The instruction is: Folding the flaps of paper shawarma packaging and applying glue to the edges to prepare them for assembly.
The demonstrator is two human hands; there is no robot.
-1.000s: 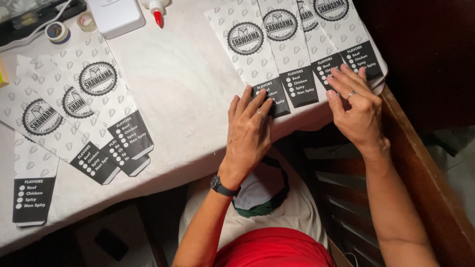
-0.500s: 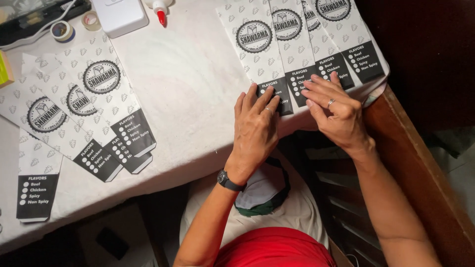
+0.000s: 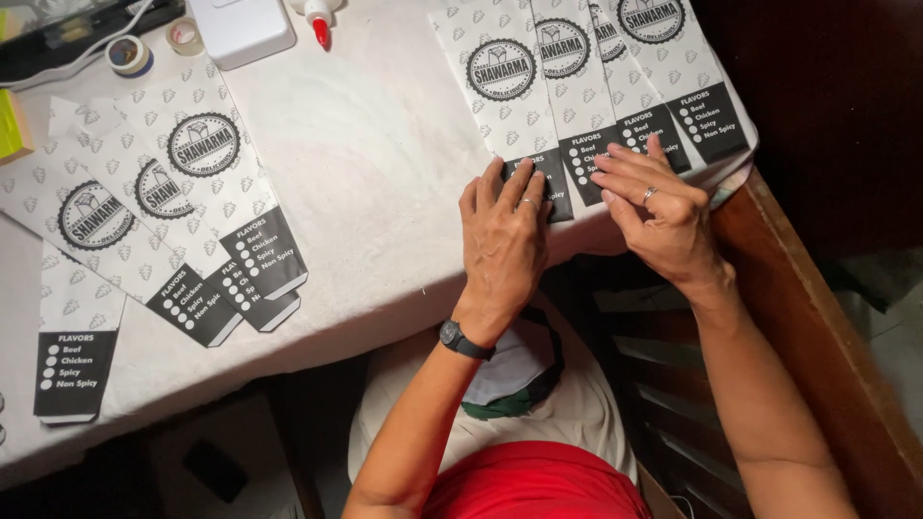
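The left hand (image 3: 504,235), with a black wristwatch (image 3: 465,340) on its wrist, lies flat and open, fingers spread, pressing down on the black lower end of a white printed paper food sleeve with a round black emblem (image 3: 503,86). It grips nothing. The right hand (image 3: 657,210), a ring on one finger, is also open, its fingertips resting on the black end of the neighbouring paper sleeve (image 3: 575,91); it holds nothing either. Both sleeves belong to a fanned, overlapping row of the same sleeves near the table's right corner, their black ends reaching the near edge of the table covered in white cloth (image 3: 385,163).

Well apart, towards the left edge, a second overlapping group of the same sleeves (image 3: 197,183) lies slanted, and a single sleeve (image 3: 77,351) hangs partly over the near edge. Along the far edge sit a white rectangular box (image 3: 240,27), a white glue bottle with a red tip (image 3: 319,16), and two small rolls of tape (image 3: 129,54). A wooden rail (image 3: 817,327) runs beside the right edge of the table.
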